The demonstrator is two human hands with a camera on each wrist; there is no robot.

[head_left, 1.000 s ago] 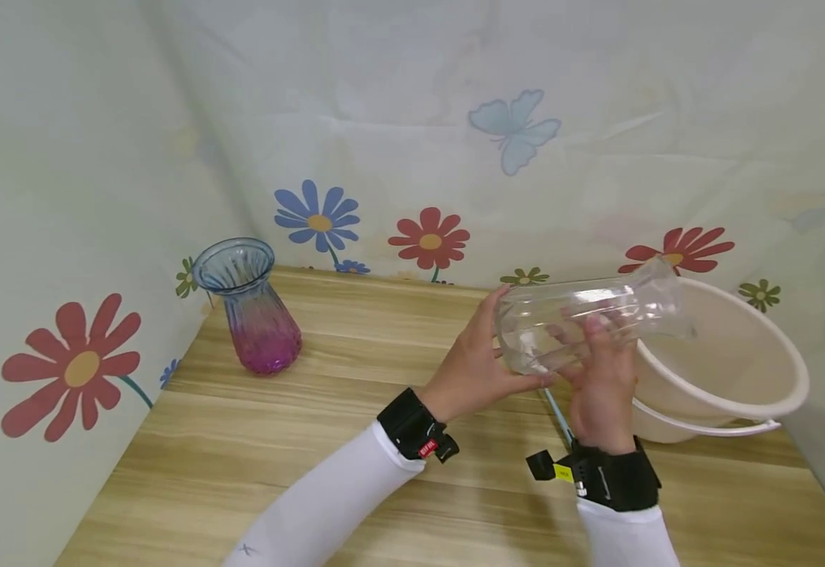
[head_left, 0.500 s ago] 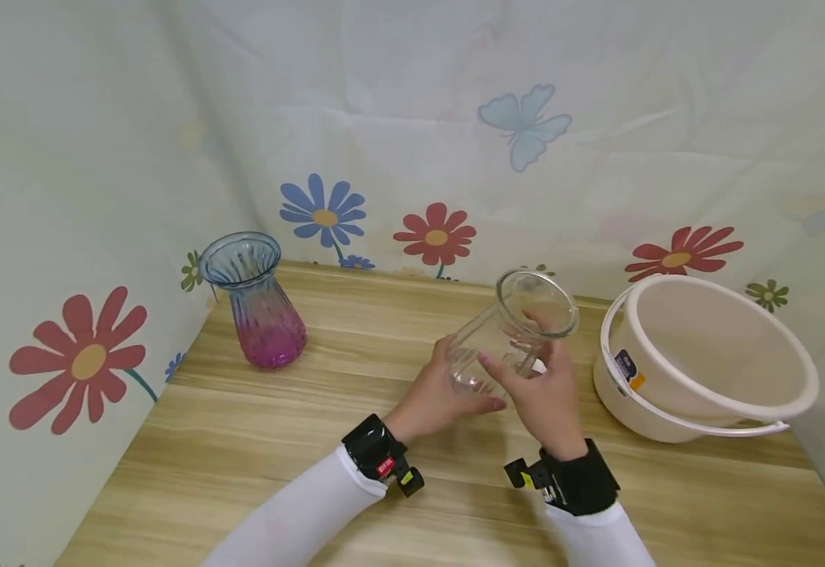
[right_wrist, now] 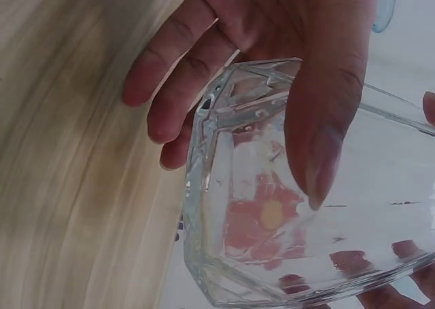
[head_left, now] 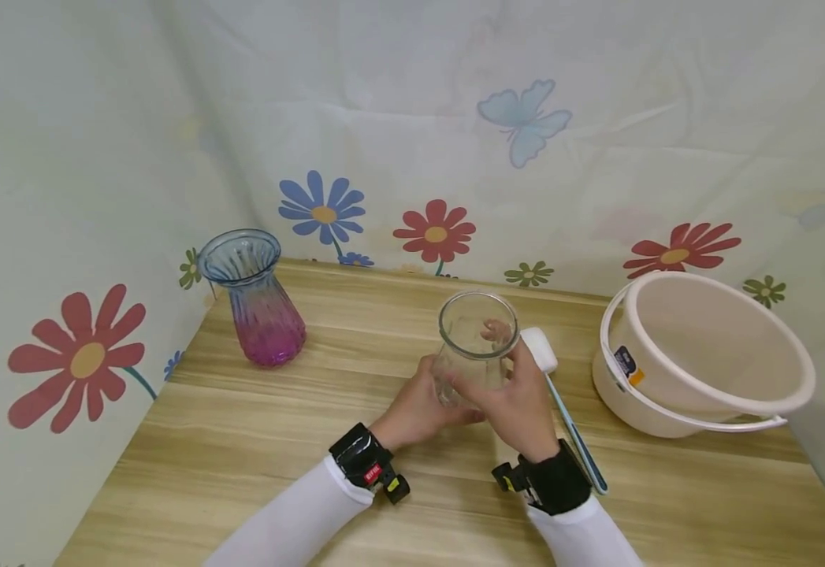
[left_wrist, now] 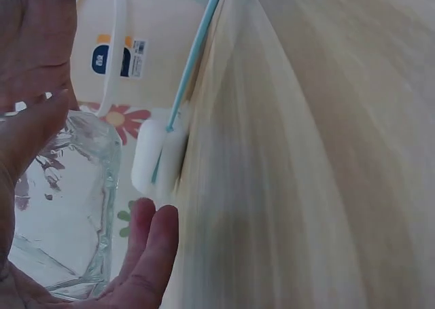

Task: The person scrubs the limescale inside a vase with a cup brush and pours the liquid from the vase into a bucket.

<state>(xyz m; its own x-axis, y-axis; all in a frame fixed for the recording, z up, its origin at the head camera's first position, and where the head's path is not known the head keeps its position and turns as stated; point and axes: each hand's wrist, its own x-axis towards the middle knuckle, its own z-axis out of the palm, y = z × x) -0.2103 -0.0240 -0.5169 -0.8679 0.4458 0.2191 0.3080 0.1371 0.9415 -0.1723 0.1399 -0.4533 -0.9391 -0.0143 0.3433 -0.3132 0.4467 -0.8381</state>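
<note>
A clear glass vase [head_left: 463, 364] stands nearly upright between both hands in the head view, its round mouth facing up. My left hand [head_left: 412, 405] grips its lower part; in the right wrist view that hand's thumb [right_wrist: 323, 125] lies on the glass and its fingertips reach past the base. The right hand [head_left: 522, 409] holds the vase nearer the neck, with fingers behind the glass. From the left wrist, the base of the vase [left_wrist: 68, 214] appears raised off the table. Just right of the vase lies a sponge brush [head_left: 541, 349] with a white head and blue handle.
A beige bucket [head_left: 656, 366] with its handle folded down stands at the right. At the back left stands a blue-and-purple glass vase [head_left: 270, 323]. A flower-printed cloth [head_left: 384, 118] hangs behind the wooden table [head_left: 341, 331].
The clear vase has come from lying tilted toward the bucket to nearly upright, moving left and lower. Both hands moved left with it. The sponge brush has come into fuller view.
</note>
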